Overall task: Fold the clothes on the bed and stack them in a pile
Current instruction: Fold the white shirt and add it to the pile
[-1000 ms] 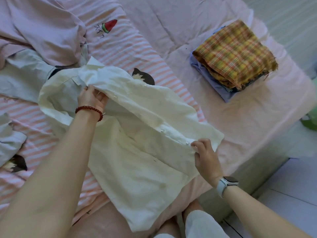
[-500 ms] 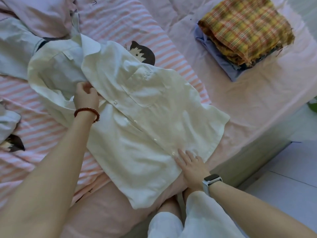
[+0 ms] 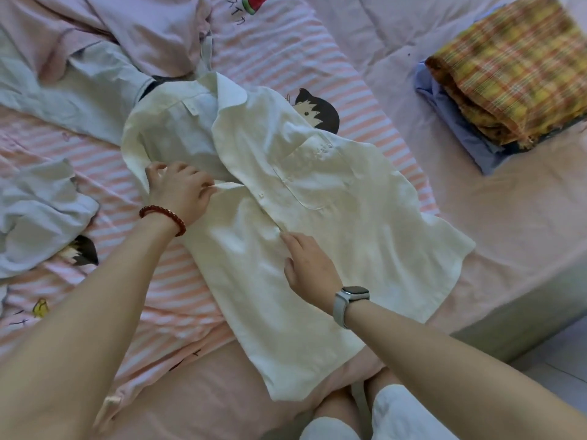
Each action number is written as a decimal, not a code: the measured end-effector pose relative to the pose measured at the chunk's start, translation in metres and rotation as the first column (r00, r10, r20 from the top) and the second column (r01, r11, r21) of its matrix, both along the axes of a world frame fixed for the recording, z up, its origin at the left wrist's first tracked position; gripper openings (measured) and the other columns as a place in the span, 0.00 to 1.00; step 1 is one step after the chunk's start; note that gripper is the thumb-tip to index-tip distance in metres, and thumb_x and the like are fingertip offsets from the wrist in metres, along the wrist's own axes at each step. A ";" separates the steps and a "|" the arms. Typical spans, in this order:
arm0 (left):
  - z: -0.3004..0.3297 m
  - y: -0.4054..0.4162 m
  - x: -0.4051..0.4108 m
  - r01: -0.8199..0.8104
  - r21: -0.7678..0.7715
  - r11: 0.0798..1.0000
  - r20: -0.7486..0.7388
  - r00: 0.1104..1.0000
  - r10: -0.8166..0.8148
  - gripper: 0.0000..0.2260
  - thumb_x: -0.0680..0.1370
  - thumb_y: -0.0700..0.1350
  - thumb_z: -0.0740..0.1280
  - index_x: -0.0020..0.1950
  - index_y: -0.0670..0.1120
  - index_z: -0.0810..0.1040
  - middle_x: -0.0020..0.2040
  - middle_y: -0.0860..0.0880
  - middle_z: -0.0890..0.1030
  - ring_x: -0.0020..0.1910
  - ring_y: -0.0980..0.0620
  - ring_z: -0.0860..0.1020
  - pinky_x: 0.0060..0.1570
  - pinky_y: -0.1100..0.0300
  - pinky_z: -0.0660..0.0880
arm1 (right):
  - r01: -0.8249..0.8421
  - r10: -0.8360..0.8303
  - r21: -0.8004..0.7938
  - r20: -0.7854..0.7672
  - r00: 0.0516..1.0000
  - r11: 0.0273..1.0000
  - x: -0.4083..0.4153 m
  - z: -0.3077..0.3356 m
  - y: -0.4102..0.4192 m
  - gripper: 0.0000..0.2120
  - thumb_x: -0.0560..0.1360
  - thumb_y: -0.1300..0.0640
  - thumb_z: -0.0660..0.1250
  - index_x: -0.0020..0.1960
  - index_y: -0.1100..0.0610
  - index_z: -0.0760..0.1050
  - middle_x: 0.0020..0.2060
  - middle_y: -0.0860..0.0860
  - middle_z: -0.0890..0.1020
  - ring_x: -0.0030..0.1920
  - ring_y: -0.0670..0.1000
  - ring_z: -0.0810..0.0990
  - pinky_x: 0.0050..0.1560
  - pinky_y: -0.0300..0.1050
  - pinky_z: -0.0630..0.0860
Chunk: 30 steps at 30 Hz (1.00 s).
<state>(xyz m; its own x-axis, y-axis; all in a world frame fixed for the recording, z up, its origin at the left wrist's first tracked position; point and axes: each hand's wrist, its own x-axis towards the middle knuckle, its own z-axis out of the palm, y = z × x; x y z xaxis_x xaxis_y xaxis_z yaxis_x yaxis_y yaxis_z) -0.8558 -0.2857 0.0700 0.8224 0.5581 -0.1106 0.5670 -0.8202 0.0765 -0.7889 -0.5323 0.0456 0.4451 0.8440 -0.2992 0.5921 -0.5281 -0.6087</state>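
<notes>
1. The left hand (image 3: 179,192), with a red bead bracelet (image 3: 162,217) at the wrist, has its fingers curled and pinches the front edge of the cream-white short-sleeved button shirt (image 3: 286,217) near the chest.
2. The right hand (image 3: 309,265), with a pale-strapped smartwatch (image 3: 349,301) on the wrist, lies flat with fairly straight fingers, pressing on the shirt's button line at mid-body and holding nothing.
3. The shirt lies spread front-up on the pink striped cartoon-print bedsheet (image 3: 286,58), collar away from the person, hem toward the bed's near edge.
4. Crumpled pale blue garments (image 3: 47,90) lie left of the shirt; one touches its shoulder.
5. Well apart to the right sits a folded pile: a yellow-orange plaid cloth (image 3: 514,68) atop a blue folded garment (image 3: 451,122).
</notes>
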 end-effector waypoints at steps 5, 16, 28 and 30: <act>0.028 0.010 -0.013 0.027 -0.129 0.991 0.172 0.985 -0.005 0.08 0.77 0.43 0.62 0.48 0.41 0.79 0.42 0.42 0.82 0.47 0.40 0.79 0.62 0.47 0.61 | 0.086 -0.097 -0.127 -0.089 0.991 0.988 -0.002 -0.006 0.033 0.27 0.75 0.59 0.58 0.73 0.57 0.56 0.60 0.54 0.72 0.58 0.56 0.67 0.55 0.49 0.65; 0.055 0.016 0.002 0.012 0.048 0.999 0.312 0.950 -0.027 0.12 0.76 0.46 0.60 0.47 0.41 0.80 0.42 0.43 0.82 0.44 0.42 0.78 0.53 0.48 0.61 | -0.053 -0.026 -0.200 -0.372 0.928 0.978 -0.017 0.007 -0.047 0.14 0.79 0.53 0.58 0.35 0.54 0.62 0.31 0.50 0.70 0.33 0.52 0.69 0.38 0.49 0.64; 0.014 -0.013 0.081 0.033 0.075 0.997 0.108 0.993 -0.041 0.10 0.79 0.45 0.60 0.49 0.45 0.80 0.48 0.41 0.79 0.55 0.40 0.71 0.61 0.46 0.55 | -0.105 -0.211 -0.542 -0.489 0.847 0.834 0.031 0.015 -0.143 0.13 0.77 0.46 0.61 0.50 0.56 0.75 0.48 0.53 0.80 0.49 0.54 0.78 0.49 0.48 0.73; 0.007 -0.017 0.088 0.061 0.071 0.996 0.056 0.996 -0.065 0.10 0.79 0.45 0.60 0.50 0.45 0.80 0.49 0.41 0.79 0.57 0.40 0.70 0.63 0.46 0.53 | -0.033 -0.276 -0.577 -0.439 0.855 0.816 0.039 0.013 -0.155 0.18 0.77 0.43 0.60 0.52 0.58 0.76 0.48 0.53 0.81 0.48 0.54 0.79 0.50 0.48 0.73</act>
